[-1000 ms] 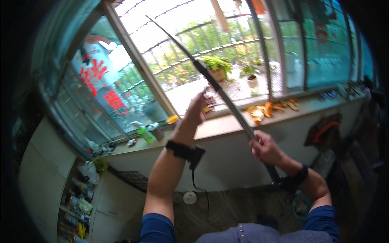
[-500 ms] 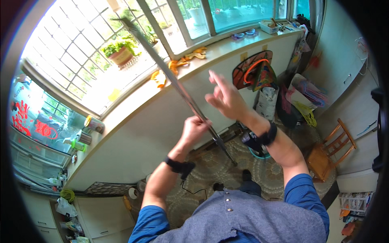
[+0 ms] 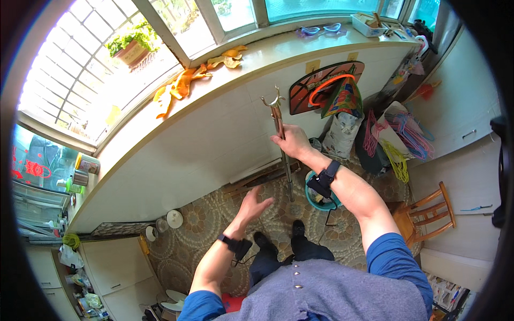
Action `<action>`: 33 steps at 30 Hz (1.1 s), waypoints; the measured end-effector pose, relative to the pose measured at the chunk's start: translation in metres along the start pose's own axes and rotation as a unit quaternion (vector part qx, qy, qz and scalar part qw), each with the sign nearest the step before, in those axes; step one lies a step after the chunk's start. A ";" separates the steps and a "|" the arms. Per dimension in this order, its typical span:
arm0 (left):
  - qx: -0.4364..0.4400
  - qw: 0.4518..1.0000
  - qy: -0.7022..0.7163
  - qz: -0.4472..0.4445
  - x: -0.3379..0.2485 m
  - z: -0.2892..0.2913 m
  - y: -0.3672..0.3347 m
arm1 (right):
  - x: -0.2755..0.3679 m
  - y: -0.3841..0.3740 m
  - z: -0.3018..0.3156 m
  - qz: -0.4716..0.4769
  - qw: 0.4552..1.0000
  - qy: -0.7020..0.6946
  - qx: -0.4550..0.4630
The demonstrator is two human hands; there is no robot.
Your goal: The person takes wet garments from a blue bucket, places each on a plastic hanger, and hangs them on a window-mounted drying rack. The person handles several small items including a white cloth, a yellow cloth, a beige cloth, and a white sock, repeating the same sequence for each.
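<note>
A metal clothes pole [image 3: 288, 169] with a forked hook at its top stands almost upright in front of the white wall below the window ledge. My right hand [image 3: 295, 142] is closed around it just below the fork, and its lower end reaches the tiled floor. Lower and to the left, my left hand [image 3: 253, 206] is apart from the pole, its fingers stretched out and holding nothing. Each wrist wears a black band.
Orange peels [image 3: 183, 84] lie along the ledge [image 3: 257, 68]. A small basketball hoop [image 3: 327, 88] hangs on the wall. Beside the pole's foot is a teal bucket [image 3: 316, 199]. Hangers [image 3: 411, 136] and a wooden chair [image 3: 431, 215] are at the right; cabinets [image 3: 110, 263] stand lower left.
The pole has come down from its slant across the window to near upright by the wall. My left hand has let go of it, and my right hand has taken hold.
</note>
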State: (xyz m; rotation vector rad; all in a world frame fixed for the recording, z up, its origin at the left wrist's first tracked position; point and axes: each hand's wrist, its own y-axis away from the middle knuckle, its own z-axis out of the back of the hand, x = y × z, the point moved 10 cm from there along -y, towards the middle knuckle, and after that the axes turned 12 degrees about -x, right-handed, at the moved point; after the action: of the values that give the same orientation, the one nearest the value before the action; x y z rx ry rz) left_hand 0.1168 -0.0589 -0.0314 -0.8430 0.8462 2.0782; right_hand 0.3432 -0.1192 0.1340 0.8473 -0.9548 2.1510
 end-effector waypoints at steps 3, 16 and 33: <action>0.001 0.998 -0.004 0.066 0.032 0.014 0.032 | -0.058 -0.010 -0.016 -0.056 0.997 0.045 0.009; 0.038 0.986 0.048 0.157 0.090 0.037 0.052 | -0.089 -0.086 -0.038 -0.069 0.988 0.134 -0.038; 0.204 0.945 0.119 0.225 0.091 -0.010 0.059 | -0.324 0.186 0.040 -0.252 0.947 0.197 -0.021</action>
State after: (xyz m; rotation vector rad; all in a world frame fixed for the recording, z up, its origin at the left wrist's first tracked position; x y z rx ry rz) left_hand 0.0253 -0.0633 -0.0896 -0.7257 1.6651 2.0774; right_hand 0.4091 -0.3423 -0.1609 0.5324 -0.5078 1.7516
